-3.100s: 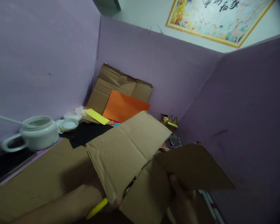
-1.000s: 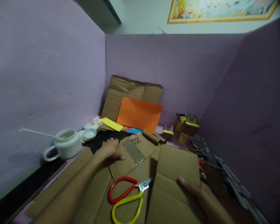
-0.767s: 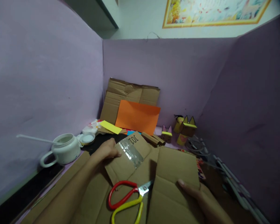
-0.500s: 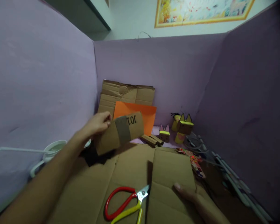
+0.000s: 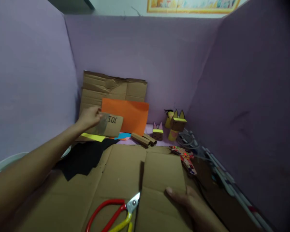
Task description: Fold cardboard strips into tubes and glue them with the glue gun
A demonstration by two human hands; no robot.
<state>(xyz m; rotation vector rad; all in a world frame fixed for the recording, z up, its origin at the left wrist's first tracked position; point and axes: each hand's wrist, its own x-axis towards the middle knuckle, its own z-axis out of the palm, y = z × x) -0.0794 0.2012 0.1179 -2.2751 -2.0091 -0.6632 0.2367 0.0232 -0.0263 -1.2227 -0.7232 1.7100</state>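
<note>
My left hand (image 5: 89, 116) is stretched to the back left, its fingers closed on a small cardboard piece (image 5: 114, 126) with printed letters and a strip of tape. That piece is in front of an orange sheet (image 5: 129, 114). At the lower right, my right hand (image 5: 186, 199) grips the edge of a folded cardboard panel (image 5: 163, 180), thumb on top. Scissors (image 5: 129, 207) with one red and one yellow handle lie just left of the panel, on a larger cardboard sheet (image 5: 120, 170). Black paper (image 5: 87, 158) rests below my left forearm.
Folded cardboard (image 5: 103, 82) leans on the purple back wall. Rolled cardboard tubes (image 5: 142, 140) lie near a small eared box figure (image 5: 158, 132) and a yellow-legged figure (image 5: 177, 124). A patterned cutout (image 5: 186, 159) lies at right, by a row of pens (image 5: 222, 174).
My left hand has carried the taped cardboard piece back toward the leaning cardboard, uncovering the black paper and coloured sheets. The view has tilted down; my right hand still holds the panel.
</note>
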